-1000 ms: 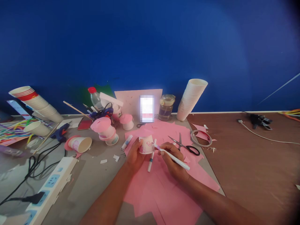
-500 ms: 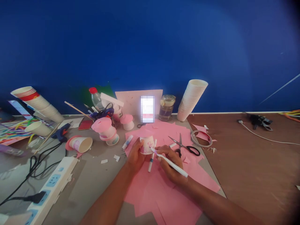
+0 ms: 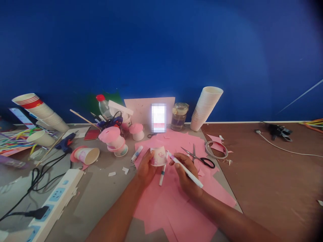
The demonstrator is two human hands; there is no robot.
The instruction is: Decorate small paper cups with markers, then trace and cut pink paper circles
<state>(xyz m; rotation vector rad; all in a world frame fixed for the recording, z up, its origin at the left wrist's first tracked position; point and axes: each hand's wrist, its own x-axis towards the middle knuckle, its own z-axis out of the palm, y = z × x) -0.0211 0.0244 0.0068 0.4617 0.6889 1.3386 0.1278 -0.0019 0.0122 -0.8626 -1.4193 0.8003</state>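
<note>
from here i see the left hand [image 3: 146,170] wrapped around a white paper cup [image 3: 158,158] with pink markings, held above the pink paper [image 3: 174,205]. the right hand [image 3: 188,184] grips a white marker [image 3: 193,177] over the same paper, tip just beside the cup. scissors [image 3: 195,156] lie toward the paper's right side.

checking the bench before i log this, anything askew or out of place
One decorated cup lies on its side near the glue gun, odd because nearby pink-topped cups stand; white scraps litter the table.
</note>
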